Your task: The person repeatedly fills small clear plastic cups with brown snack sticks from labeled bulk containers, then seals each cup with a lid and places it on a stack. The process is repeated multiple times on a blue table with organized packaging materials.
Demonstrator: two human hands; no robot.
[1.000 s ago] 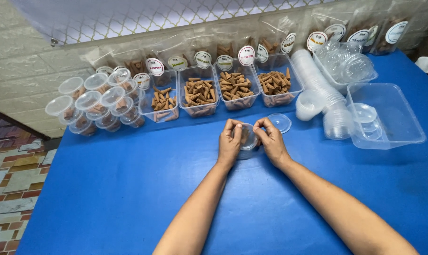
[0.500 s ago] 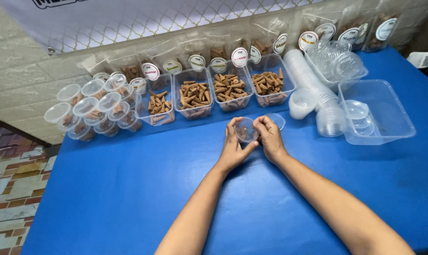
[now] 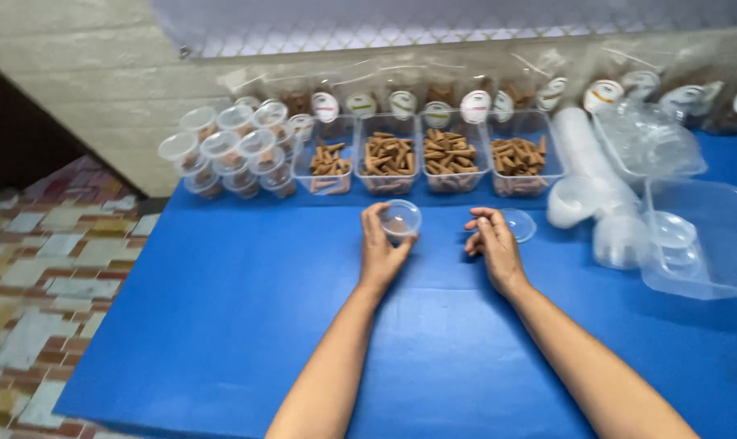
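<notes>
My left hand (image 3: 380, 250) grips a small clear plastic cup (image 3: 400, 219) and holds it just above the blue table (image 3: 222, 309). My right hand (image 3: 492, 244) hovers a little to the right, fingers loosely curled and holding nothing. A clear round lid (image 3: 517, 224) lies on the table right by its fingertips. Behind both hands stands a row of clear tubs (image 3: 421, 162) filled with brown cone-shaped sticks.
Several lidded small cups (image 3: 230, 150) are stacked at the back left. Sleeves of nested clear cups (image 3: 584, 175) and a clear rectangular container (image 3: 702, 240) lie at the right. Labelled bags (image 3: 474, 106) lean on the wall. The table's left edge drops to a tiled floor (image 3: 51, 276).
My hands have come apart: the left keeps the cup, the right has let go and shifted right beside the lid. The view has turned left.
</notes>
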